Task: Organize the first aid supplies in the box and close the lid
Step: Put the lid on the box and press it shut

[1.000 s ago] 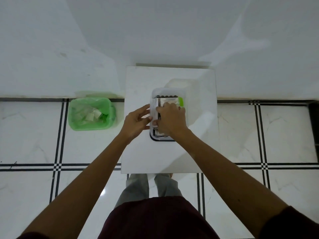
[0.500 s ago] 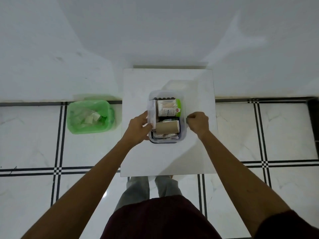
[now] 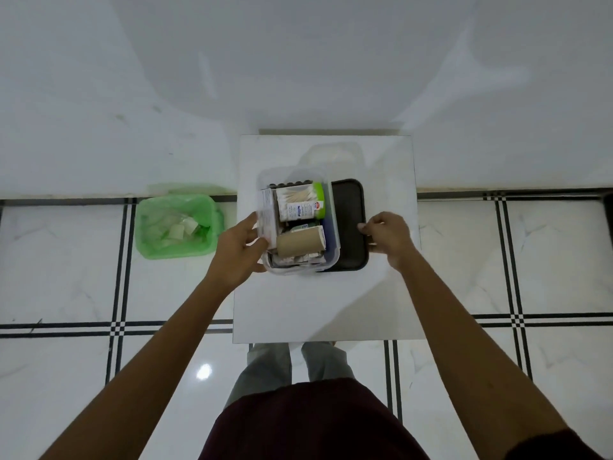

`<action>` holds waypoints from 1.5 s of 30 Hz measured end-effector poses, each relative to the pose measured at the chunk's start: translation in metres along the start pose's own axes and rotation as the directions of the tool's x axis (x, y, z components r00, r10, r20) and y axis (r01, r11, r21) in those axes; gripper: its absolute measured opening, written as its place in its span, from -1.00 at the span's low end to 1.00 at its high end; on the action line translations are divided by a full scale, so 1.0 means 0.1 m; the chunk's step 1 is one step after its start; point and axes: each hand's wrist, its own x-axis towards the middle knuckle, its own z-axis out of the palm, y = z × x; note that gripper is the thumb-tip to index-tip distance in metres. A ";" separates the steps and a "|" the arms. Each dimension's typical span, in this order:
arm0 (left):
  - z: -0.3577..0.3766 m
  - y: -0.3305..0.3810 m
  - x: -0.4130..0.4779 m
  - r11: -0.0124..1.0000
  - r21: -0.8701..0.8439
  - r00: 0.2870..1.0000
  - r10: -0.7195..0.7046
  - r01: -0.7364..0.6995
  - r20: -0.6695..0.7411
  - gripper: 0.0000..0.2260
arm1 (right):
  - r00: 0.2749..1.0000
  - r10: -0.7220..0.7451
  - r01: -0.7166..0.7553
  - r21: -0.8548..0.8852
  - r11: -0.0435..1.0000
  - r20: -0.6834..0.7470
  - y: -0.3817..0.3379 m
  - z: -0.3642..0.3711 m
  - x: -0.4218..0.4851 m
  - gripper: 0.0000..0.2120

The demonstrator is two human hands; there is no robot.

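Observation:
A clear plastic box (image 3: 332, 240) stands on a small white table (image 3: 325, 310). Inside it are a green-capped pack of cotton swabs (image 3: 300, 202), a brown bandage roll (image 3: 300, 246), a white leaflet (image 3: 267, 217) standing along the left wall, and small packets at the front. My left hand (image 3: 239, 250) grips the box's left side at the leaflet. A black lid (image 3: 350, 224) lies flat, partly under the box's right side. My right hand (image 3: 386, 235) pinches the lid's right edge.
A green bin (image 3: 179, 225) lined with a green bag and holding white scraps stands on the tiled floor left of the table. A white wall rises behind the table. My legs show below the table's near edge.
My right hand left the box's contents and moved right to the black lid, which has slid out from under the box. The box shifted slightly left under my left hand.

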 end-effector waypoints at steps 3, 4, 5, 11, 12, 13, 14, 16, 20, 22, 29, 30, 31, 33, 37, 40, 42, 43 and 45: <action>0.06 -0.01 -0.01 1.000 -0.018 1.000 -0.005 0.005 0.009 -0.51 | 0.991 -0.099 0.107 0.089 0.990 -0.086 -0.23 -0.26 -0.16 -0.83; 0.09 -0.03 -0.02 1.000 -0.021 1.000 -0.011 0.011 0.015 -0.51 | 0.987 -0.125 0.136 0.108 0.985 -0.100 -0.33 -0.30 -0.24 -0.76; 0.12 -0.04 -0.01 1.000 -0.019 1.000 -0.016 0.016 0.024 -0.52 | 0.983 -0.149 0.162 0.127 0.979 -0.106 -0.40 -0.32 -0.31 -0.68; 0.32 -0.08 0.04 1.000 0.005 0.999 -0.016 0.016 0.045 -0.50 | 0.877 -0.455 0.442 -0.115 0.890 -0.156 -0.75 0.02 -0.81 -0.77; 0.34 -0.10 0.04 1.000 0.008 0.999 -0.014 0.014 0.043 -0.51 | 0.850 -0.504 0.482 -0.160 0.861 -0.151 -0.75 0.14 -0.89 -0.83; 0.35 -0.11 0.04 1.000 0.013 0.999 -0.011 0.011 0.041 -0.52 | 0.825 -0.548 0.516 -0.210 0.830 -0.139 -0.72 0.28 -0.95 -0.91; 0.34 -0.14 0.04 1.000 0.011 0.999 -0.009 0.008 0.045 -0.55 | 0.807 -0.577 0.531 -0.272 0.802 -0.127 -0.68 0.43 -1.00 -0.93; 0.31 -0.16 0.05 0.999 -0.041 0.996 -0.025 0.028 0.083 -0.61 | 0.767 -0.630 0.534 -0.423 0.732 -0.121 -0.58 0.72 -1.04 -0.87; 0.17 -0.06 0.05 0.962 -0.225 0.987 -0.138 0.153 0.083 -0.71 | 0.729 -0.674 0.495 -0.589 0.638 -0.118 -0.30 1.17 -0.98 -0.81; 0.10 0.00 0.09 0.941 -0.298 0.987 -0.151 0.160 0.051 -0.72 | 0.723 -0.688 0.509 -0.620 0.597 -0.068 -0.21 1.30 -0.94 -0.84; 0.28 0.04 0.22 0.990 -0.128 0.990 -0.073 0.057 -0.120 -0.71 | 0.619 -0.776 0.636 -0.500 0.587 -0.123 -0.15 0.90 -0.83 -0.86; 0.37 0.03 0.19 1.000 0.012 0.986 -0.021 0.023 -0.166 -0.72 | 0.613 -0.772 0.602 -0.533 0.595 -0.170 -0.11 0.79 -0.77 -0.83; 0.48 0.02 0.14 0.989 0.147 0.976 0.026 0.006 -0.217 -0.72 | 0.623 -0.754 0.547 -0.573 0.611 -0.210 -0.07 0.72 -0.70 -0.78; 0.68 -0.01 0.06 0.963 0.270 0.950 0.070 0.016 -0.305 -0.74 | 0.704 -0.652 0.406 -0.594 0.695 -0.281 0.02 0.66 -0.55 -0.65; 0.87 -0.11 0.02 0.976 0.216 0.924 0.062 0.024 -0.378 -0.68 | 0.796 -0.514 0.331 -0.481 0.812 -0.319 0.12 0.72 -0.45 -0.60; 0.86 -0.12 -0.01 0.967 0.256 0.902 0.106 0.005 -0.419 -0.70 | 0.788 -0.518 0.362 -0.430 0.827 -0.333 0.11 0.70 -0.43 -0.63; 0.82 -0.12 -0.02 0.961 0.278 0.891 0.123 0.004 -0.438 -0.70 | 0.794 -0.511 0.378 -0.390 0.840 -0.330 0.12 0.67 -0.43 -0.66; 0.80 -0.11 -0.01 0.961 0.277 0.889 0.119 0.009 -0.442 -0.71 | 0.791 -0.515 0.391 -0.376 0.840 -0.329 0.13 0.65 -0.43 -0.68; 0.74 -0.10 0.02 0.963 0.269 0.897 0.101 0.021 -0.431 -0.72 | 0.780 -0.534 0.418 -0.364 0.832 -0.326 0.13 0.60 -0.41 -0.71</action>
